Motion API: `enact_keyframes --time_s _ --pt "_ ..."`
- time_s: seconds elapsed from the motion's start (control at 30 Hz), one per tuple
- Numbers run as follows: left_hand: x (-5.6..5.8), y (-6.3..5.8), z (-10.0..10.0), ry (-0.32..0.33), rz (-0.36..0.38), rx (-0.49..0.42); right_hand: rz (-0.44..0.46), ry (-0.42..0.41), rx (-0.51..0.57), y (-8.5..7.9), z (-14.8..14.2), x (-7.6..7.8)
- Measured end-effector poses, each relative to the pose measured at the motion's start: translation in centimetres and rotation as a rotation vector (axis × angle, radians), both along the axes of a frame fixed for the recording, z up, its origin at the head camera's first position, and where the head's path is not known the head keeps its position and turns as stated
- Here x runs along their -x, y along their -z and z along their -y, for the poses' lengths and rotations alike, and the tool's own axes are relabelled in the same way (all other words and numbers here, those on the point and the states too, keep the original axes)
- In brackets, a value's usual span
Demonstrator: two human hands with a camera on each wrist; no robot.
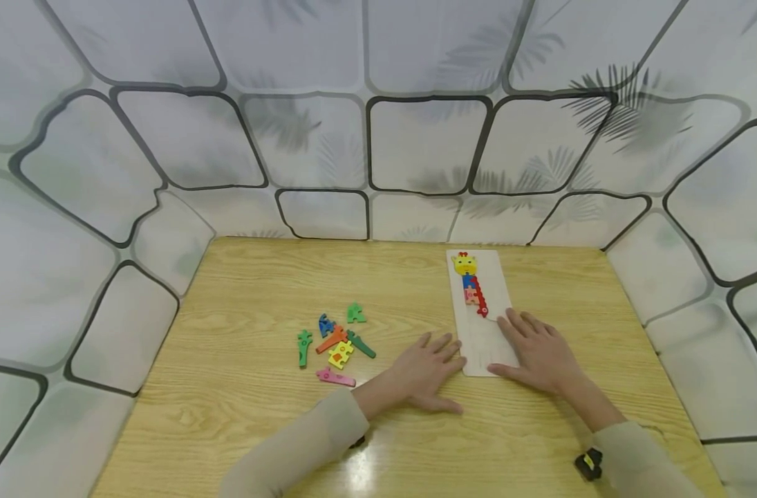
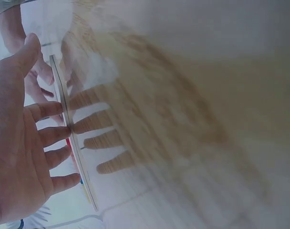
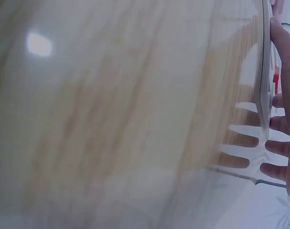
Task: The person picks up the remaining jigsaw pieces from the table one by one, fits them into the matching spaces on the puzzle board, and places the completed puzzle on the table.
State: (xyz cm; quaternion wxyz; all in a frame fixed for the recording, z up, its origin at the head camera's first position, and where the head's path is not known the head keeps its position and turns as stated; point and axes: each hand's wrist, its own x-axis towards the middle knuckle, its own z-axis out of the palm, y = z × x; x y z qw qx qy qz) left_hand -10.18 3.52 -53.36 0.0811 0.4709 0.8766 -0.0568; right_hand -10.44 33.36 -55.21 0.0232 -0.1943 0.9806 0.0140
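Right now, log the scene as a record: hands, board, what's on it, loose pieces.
left hand: fingers spread, tips at board's left edge
right hand: fingers spread, at board's right edge
board: white, lying on table, between the hands
on board: yellow head at far end; blue piece below it, then pink piece; red piece along their right side
loose pieces: seven, on table left of board; three green, one each blue, orange, yellow, pink
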Motion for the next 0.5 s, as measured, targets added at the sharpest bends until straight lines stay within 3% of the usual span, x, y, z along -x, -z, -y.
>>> enact_keyframes --time_s 0.5 --pt "-0.4 -0.2 1.9 -0.011 0.028 -0.032 -0.010 -0.024 -0.010 0.2 1.6 0.2"
